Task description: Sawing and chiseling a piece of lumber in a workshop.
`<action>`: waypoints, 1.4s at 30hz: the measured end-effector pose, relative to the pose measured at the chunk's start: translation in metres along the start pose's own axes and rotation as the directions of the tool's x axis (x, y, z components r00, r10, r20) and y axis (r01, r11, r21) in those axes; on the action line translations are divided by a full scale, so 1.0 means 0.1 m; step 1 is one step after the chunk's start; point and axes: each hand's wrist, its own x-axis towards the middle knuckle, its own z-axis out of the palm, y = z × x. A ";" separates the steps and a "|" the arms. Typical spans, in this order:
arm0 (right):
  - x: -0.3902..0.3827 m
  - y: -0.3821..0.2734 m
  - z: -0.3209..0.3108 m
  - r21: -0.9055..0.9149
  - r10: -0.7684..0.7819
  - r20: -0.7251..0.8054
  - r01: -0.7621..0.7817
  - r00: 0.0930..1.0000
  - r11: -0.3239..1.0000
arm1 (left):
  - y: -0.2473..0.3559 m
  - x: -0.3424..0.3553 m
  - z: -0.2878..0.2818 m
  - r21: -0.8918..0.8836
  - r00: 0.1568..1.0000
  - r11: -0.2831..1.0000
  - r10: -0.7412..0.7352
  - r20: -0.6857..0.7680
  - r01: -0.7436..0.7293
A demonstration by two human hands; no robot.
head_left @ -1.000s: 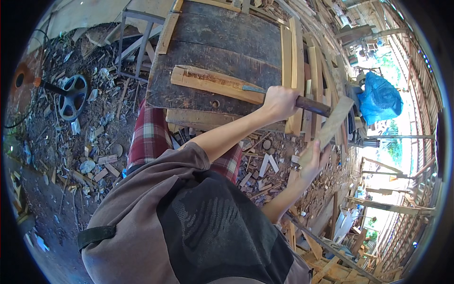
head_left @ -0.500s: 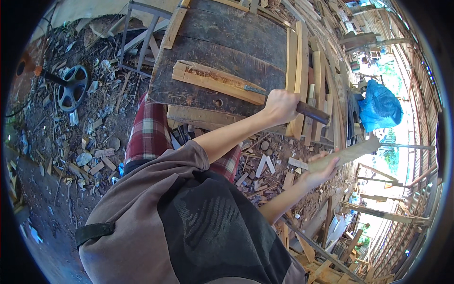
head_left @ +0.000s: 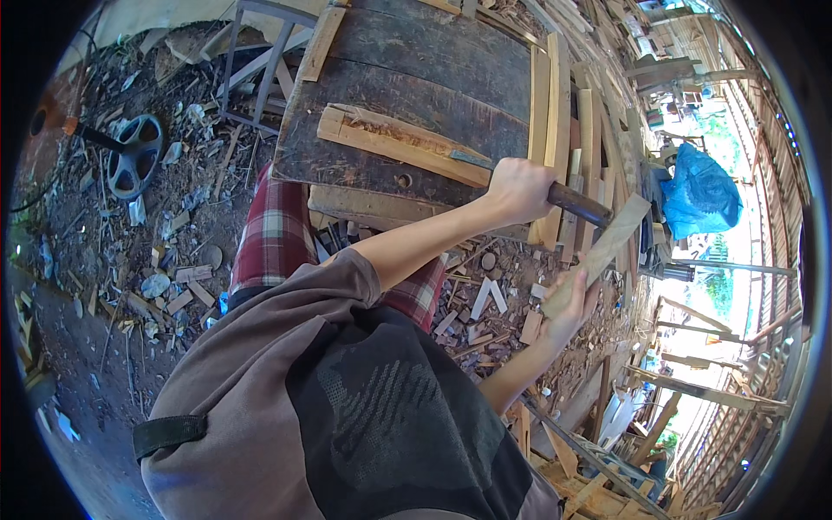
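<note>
My left hand [head_left: 520, 192] is closed around the dark handle of a chisel [head_left: 579, 204]. The chisel's bluish blade lies against a wood block [head_left: 407, 147] with a brown hollow cut along its top. That block sits near the front edge of a dark, worn workbench [head_left: 451, 78]. In my right hand [head_left: 568, 310] is a flat wooden bat [head_left: 611, 241], gripped by its lower end. Its upper end stands at the butt of the chisel handle; whether the two touch, I cannot tell.
Long planks [head_left: 559, 130] lie along the bench's right side, and a short strip [head_left: 324, 45] lies at its left. A blue plastic bag [head_left: 698, 195] is at the right. Offcuts and chips litter the ground around a black wheel-shaped part [head_left: 136, 157].
The wooden bat has swung up and left, from well clear of the chisel to the end of its handle. My left hand and the chisel have hardly moved.
</note>
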 end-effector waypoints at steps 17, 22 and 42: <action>-0.13 -0.18 -0.25 -0.036 -0.165 -0.152 0.161 0.975 0.986 | 0.17 0.00 0.14 -0.015 0.958 0.961 0.273 -0.093 -0.275; -0.05 -0.24 -0.32 -0.051 -0.201 -0.194 0.194 0.960 0.980 | 0.23 0.06 0.03 -0.022 0.970 0.972 0.231 -0.077 -0.233; 0.27 -0.25 -0.29 -0.392 -0.270 -0.094 0.214 0.958 0.895 | 0.32 0.26 0.02 -0.149 0.996 0.989 -0.022 -0.088 0.008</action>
